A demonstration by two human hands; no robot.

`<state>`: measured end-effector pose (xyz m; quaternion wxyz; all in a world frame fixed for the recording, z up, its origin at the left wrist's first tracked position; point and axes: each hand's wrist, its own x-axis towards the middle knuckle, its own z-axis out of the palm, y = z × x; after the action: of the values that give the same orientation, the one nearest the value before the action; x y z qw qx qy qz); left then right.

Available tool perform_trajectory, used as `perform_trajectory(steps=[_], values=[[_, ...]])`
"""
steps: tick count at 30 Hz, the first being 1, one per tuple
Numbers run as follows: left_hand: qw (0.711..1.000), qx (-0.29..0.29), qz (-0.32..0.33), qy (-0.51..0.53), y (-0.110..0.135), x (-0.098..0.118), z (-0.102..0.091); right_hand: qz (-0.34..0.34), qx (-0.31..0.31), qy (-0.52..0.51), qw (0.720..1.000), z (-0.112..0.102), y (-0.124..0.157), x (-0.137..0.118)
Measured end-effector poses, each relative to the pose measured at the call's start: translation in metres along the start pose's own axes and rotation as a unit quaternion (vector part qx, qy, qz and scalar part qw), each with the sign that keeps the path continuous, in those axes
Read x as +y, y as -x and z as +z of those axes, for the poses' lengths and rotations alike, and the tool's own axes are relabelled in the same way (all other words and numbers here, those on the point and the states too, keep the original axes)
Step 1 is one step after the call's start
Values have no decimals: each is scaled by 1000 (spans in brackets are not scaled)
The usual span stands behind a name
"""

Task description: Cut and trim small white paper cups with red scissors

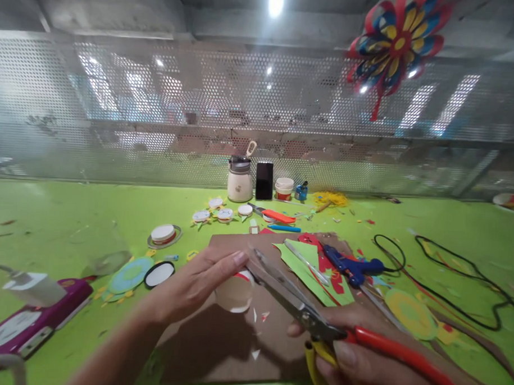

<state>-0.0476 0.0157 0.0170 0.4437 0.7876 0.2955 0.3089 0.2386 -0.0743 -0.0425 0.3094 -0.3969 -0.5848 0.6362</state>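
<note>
My left hand (203, 277) is closed around a small cut-down paper cup (232, 297), white with a bit of red at its rim; most of the gripping fingers are hidden. In my right hand (356, 353) are scissors (285, 292) with one red and one yellow handle. Their blades point up and left, with the tips close to my left thumb and the cup's rim. Below lies a brown cardboard sheet (217, 359) with small white and red paper scraps. Light green paper (297, 261) with a clear stick on it lies on the sheet beyond the blades.
A blue glue gun (353, 266) with a black cord lies at right, near a yellow paper disc (410, 314). At left are a purple power strip (61, 303), a black-rimmed lid (159, 274) and a blue paper disc (130, 275). Behind stand a bottle (240, 183) and phone (264, 181).
</note>
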Motion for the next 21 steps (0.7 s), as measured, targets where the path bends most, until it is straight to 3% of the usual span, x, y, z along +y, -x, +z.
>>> perform_trajectory(steps=[3,7,10,14,21], values=[[1000,-14,-8,11,0,-2,-1,14,-4,-56,998,0,-3,-2],[999,7,-23,32,-1,-10,-3,-57,-38,-148,987,0,-9,-3],[990,19,-71,124,0,-20,-1,-79,-41,-133,987,-2,-8,-7],[956,80,-99,264,-3,-25,7,-47,-4,-42,998,-3,-2,-12],[888,190,-126,400,-12,-15,13,-88,-70,-11,994,-5,-10,-14]])
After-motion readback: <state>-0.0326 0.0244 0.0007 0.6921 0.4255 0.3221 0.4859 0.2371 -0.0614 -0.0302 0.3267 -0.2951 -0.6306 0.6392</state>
